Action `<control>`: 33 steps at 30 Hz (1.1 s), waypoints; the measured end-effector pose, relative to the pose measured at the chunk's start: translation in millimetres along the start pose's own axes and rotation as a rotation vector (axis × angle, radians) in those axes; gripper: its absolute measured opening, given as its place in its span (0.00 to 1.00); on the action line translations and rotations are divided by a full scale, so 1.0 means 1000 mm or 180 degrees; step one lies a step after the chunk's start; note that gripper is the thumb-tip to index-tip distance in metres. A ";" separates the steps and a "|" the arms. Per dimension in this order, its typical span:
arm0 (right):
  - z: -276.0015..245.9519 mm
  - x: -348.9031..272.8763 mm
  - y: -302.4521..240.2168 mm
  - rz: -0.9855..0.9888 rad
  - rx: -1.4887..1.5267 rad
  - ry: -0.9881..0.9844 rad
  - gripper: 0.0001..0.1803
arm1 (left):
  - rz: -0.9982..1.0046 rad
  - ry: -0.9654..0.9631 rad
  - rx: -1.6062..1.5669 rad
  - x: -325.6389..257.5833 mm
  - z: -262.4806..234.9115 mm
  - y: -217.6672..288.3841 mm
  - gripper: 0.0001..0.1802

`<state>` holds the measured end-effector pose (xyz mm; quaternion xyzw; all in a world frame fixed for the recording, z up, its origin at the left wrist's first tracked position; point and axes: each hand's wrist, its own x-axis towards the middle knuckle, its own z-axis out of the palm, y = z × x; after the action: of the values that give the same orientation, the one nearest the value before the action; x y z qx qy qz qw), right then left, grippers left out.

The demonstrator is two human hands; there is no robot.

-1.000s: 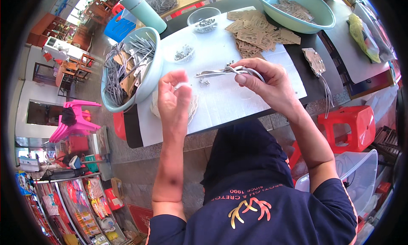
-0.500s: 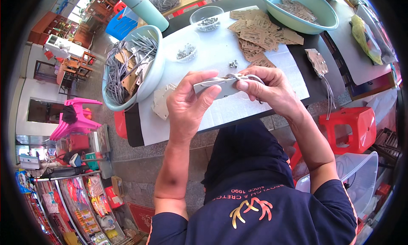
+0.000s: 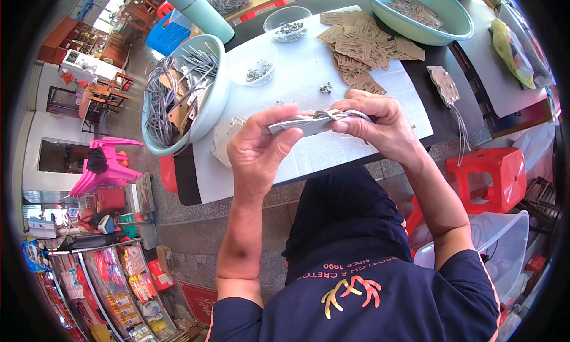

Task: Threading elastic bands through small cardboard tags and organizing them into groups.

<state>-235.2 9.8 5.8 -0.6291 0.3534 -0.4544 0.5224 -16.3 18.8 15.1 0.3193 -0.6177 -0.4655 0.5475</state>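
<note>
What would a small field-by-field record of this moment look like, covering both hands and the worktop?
Left hand: grips the left end of a flat grey panel
Right hand: pinches grey cable at the panel's right end
Work surface: white sheet on a dark table
Clear bowls: two, each with small metal parts
Brown boards: loose heap toward the sheet's far right
Left basin: cables and boards inside
Far-right basin: more flat pieces
Bottle: upright, beyond the left basin

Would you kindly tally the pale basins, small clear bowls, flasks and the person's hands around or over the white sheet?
Left hand and right hand: 2
Pale basins: 2
Small clear bowls: 2
Flask: 1
Total: 7
</note>
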 end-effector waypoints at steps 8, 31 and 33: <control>-0.001 0.001 0.002 -0.0549 0.0166 -0.0168 0.11 | 0.0004 -0.0069 -0.0232 -0.001 -0.006 -0.009 0.12; -0.015 0.010 -0.011 0.0504 0.0148 -0.0934 0.10 | -0.0696 -0.0561 0.0440 0.002 -0.003 0.006 0.13; -0.013 0.009 -0.005 0.0611 0.0323 -0.0836 0.10 | -0.0560 -0.0569 0.0573 0.002 -0.001 0.006 0.13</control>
<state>-244.7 -1.4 13.3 -0.6193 0.3170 -0.3335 0.6362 -15.1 19.0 21.2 0.3772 -0.6729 -0.4810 0.4167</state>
